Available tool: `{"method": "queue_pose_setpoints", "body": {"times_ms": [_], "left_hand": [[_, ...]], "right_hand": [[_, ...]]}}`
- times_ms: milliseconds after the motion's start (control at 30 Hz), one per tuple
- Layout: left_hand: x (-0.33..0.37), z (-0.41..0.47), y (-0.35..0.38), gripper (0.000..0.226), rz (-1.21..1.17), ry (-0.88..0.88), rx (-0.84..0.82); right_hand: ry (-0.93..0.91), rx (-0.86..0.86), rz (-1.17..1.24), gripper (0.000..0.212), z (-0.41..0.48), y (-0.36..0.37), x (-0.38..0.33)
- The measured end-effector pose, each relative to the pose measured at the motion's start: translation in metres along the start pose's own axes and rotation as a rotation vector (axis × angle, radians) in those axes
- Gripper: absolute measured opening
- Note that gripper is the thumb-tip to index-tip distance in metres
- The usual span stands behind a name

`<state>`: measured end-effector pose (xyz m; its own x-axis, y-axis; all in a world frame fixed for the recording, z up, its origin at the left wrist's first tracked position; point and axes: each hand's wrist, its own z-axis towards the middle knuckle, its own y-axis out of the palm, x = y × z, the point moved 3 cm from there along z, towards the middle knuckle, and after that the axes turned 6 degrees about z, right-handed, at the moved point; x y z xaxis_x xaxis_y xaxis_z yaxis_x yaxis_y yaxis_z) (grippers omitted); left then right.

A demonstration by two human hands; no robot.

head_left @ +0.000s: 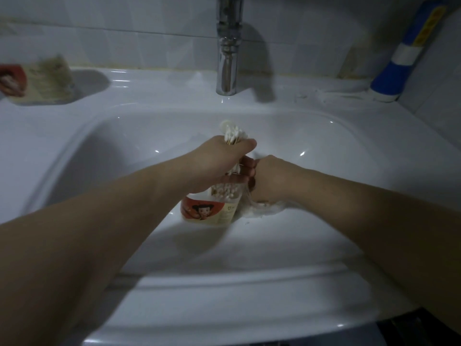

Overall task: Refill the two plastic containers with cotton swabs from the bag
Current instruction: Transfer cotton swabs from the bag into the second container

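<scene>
The step in hand is feeding a bunch of swabs into the open container. To do it well, the bunch should be kept upright and square over the mouth, lowered so the lower tips enter together, and released only once they are seated among the swabs already inside. Letting go too high would likely scatter swabs into the sink (324, 136).

Well off to the left of both hands, the second container (42, 81) sits on the sink's ledge, blurred.

The left grip (219, 166) is clamped round the middle of the cotton swabs (234, 133), whose white tips fan out above the fist while the lower ends point down. Directly beneath this grip stands the container (212, 208), labelled in red, partly filled, on the basin floor.

Just right of it, touching the left fingers, the right grip (269, 178) appears curled round the container's upper side to steady it. The fingertips show there, though the exact hold is partly hidden. Under the right wrist lies the crumpled bag (264, 209).
</scene>
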<state>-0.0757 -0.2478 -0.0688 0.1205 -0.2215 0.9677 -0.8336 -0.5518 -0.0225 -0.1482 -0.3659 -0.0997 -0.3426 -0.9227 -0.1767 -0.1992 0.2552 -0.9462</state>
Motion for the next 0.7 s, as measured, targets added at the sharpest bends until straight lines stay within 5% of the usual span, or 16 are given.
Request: {"method": "queue_pose_setpoints", "body": {"times_ms": [233,700], "left_hand": [[-0.005,0.002,0.001,0.018,0.080,-0.011,0.009],[-0.006,0.006,-0.004,0.018,0.195,-0.020,0.048]], "right_hand": [[-0.009,-0.116,-0.069,0.015,-0.006,-0.003,-0.004],[-0.051,-0.029,-0.076,0.022,-0.012,-0.032,-0.002]]}}
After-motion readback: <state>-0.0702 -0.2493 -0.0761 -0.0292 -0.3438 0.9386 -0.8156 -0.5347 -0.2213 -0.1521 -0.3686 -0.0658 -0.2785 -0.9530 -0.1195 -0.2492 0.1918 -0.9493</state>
